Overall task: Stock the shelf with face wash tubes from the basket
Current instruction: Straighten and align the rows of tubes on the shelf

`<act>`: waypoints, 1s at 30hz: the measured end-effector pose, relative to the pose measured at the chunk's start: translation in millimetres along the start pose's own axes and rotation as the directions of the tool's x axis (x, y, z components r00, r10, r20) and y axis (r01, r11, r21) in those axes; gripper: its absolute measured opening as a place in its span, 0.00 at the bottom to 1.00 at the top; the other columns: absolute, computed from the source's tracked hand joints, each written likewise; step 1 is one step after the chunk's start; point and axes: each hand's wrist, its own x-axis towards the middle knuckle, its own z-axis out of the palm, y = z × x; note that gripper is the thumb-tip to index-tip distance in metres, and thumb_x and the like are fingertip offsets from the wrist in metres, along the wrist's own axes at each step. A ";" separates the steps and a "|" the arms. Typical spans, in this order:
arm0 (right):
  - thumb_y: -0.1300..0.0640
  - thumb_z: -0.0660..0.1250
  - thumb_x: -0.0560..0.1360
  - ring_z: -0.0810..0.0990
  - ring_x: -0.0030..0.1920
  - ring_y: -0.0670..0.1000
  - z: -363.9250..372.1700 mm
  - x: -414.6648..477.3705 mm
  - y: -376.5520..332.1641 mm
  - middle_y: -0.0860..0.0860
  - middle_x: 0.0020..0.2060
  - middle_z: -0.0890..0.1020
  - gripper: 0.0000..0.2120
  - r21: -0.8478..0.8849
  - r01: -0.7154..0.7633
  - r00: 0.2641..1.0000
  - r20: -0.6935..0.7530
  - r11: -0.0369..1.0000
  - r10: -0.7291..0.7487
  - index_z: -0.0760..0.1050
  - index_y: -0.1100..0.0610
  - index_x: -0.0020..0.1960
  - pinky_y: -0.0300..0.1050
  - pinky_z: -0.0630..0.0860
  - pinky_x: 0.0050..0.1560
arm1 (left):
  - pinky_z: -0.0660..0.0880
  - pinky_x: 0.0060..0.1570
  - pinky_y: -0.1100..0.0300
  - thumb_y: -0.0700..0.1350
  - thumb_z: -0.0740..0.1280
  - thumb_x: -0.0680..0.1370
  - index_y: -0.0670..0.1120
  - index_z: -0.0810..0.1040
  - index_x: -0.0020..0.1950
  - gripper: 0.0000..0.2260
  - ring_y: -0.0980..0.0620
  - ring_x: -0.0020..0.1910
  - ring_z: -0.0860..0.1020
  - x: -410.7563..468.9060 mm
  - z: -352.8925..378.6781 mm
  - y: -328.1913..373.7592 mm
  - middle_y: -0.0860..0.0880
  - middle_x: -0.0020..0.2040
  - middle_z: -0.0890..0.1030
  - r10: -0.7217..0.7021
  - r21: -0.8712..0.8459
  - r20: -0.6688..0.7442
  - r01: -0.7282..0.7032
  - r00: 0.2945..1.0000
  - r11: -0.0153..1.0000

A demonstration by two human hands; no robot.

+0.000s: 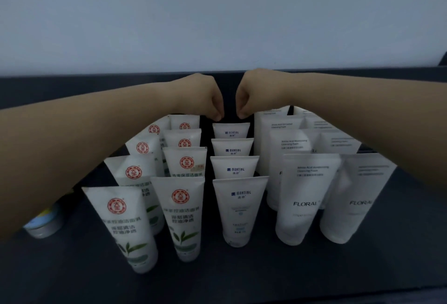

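Four MANTING tubes (234, 168) stand cap-down in a single file running front to back along the middle of the dark shelf (242, 284), as seen from the head camera. Both bare forearms reach in over the rows from either side and meet above the back of that file. The left hand (203, 95) and the right hand (257, 93) hang side by side, near each other but apart, knuckles up and fingers curled downward. On each hand the thumb is closed against the forefinger, with nothing visible between them. Their tips sit just above the upper corners of the rearmost MANTING tube (231, 131); whether they touch its crimped edge cannot be told. To the left of the file stand two columns of red-seal tubes (180, 216) printed with green leaves, the outer column leaning left. To the right stand two columns of taller FLORAL tubes (304, 197), the outermost leaning right. A small jar (42, 225) with a blue and yellow top lies partly hidden beneath the left forearm. A pale wall (217, 13) rises behind the shelf.
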 end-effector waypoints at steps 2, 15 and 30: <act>0.55 0.71 0.71 0.79 0.43 0.47 -1.7 -5.7 -1.1 0.49 0.44 0.85 0.08 0.024 0.007 1.000 0.001 1.000 -0.007 0.84 0.55 0.49 0.40 0.75 0.43 | 0.71 0.43 0.65 0.48 0.71 0.74 0.50 0.84 0.51 0.07 0.58 0.45 0.77 -4.9 -3.3 4.3 0.55 0.47 0.83 -0.005 0.000 -0.008 0.005 1.000 1.000; 0.53 0.71 0.72 0.78 0.45 0.47 17.5 -14.9 -14.4 0.48 0.43 0.83 0.07 -0.064 0.067 0.990 0.128 0.996 -0.058 0.83 0.55 0.48 0.39 0.73 0.43 | 0.72 0.45 0.65 0.49 0.70 0.74 0.47 0.84 0.52 0.10 0.55 0.47 0.80 -16.3 15.2 18.2 0.52 0.49 0.84 -0.032 0.018 0.129 0.030 0.991 0.999; 0.56 0.70 0.73 0.76 0.42 0.45 20.7 -16.4 -14.6 0.46 0.40 0.79 0.07 -0.090 0.098 0.986 0.144 0.991 -0.084 0.83 0.56 0.49 0.40 0.72 0.45 | 0.72 0.43 0.65 0.48 0.70 0.75 0.46 0.83 0.52 0.09 0.55 0.42 0.79 -15.3 21.0 21.0 0.51 0.46 0.84 -0.040 0.015 0.124 0.038 0.992 0.999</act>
